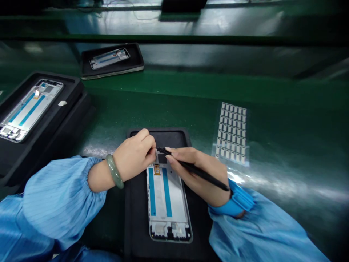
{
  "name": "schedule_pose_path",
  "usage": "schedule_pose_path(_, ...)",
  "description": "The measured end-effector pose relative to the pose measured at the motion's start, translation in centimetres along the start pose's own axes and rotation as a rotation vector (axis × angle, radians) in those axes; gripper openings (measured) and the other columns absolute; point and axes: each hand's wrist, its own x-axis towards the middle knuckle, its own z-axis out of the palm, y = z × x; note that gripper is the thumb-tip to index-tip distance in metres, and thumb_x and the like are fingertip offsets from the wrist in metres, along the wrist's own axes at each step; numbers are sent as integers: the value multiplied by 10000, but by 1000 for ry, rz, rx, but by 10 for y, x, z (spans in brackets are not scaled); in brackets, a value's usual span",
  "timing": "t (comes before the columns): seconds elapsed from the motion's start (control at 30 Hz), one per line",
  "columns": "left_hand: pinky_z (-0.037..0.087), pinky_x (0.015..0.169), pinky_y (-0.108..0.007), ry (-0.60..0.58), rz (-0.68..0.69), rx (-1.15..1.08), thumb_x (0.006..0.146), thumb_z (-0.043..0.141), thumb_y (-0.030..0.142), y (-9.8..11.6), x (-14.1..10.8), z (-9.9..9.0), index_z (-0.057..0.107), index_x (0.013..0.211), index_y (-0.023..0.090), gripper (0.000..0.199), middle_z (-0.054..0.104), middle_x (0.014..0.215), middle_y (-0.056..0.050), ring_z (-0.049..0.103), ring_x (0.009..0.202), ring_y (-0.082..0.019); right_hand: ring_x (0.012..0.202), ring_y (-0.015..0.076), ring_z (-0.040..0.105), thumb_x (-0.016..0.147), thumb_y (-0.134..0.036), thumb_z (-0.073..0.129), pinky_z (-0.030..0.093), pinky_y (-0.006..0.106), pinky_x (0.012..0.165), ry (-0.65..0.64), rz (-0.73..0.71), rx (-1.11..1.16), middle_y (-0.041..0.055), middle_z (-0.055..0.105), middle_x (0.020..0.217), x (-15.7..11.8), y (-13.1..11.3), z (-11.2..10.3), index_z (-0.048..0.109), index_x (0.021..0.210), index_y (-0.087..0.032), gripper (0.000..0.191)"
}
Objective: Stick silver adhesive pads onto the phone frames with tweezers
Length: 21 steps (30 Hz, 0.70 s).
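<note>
A tool (203,175) is pinched in the right hand (209,165), its tip held beside the curled left hand (135,154), whose grip cannot be told, over the far end of the frame (160,196), laid lengthwise nearward of both.

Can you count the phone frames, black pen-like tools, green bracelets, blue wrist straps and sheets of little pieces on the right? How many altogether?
Phone frames: 3 (near frame, left frame, back frame)
Black pen-like tool: 1
Green bracelet: 1
Blue wrist strap: 1
Sheet of little pieces: 1
Total: 7
</note>
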Motion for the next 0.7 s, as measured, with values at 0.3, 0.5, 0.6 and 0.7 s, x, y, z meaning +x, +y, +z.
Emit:
schedule_pose_path(0.3,412,575,-232,6,29,9,831,522,164,-4,3,0,545,777,141,63,470,790,-2,471,618,-96,684,194,629,911,-323,406,484,332,630,212,469,-206,46,655,804,18,3,-27,562,879,-203,200)
schedule_pose_path(0.5,447,591,-235,-32,14,-9,832,526,155,-7,7,0,557,745,147,93,486,786,0,497,615,-95,668,242,633,805,-437,544,431,306,577,-378,710,-475,49,655,719,19,11,-35,550,1096,-169,395)
schedule_pose_path(0.6,493,656,-256,-36,18,-44,856,526,193,-7,3,-4,578,857,144,71,519,866,-30,551,706,-123,671,216,627,796,-392,555,433,285,582,-390,714,-408,49,657,746,21,21,-33,562,1053,-162,346)
schedule_pose_path(0.7,515,791,-318,89,33,-4,859,541,242,1,-11,-16,489,1142,138,306,500,1099,-101,573,920,-182,593,184,592,742,-352,627,407,265,523,-256,747,-300,48,639,697,33,46,-41,582,880,-169,233)
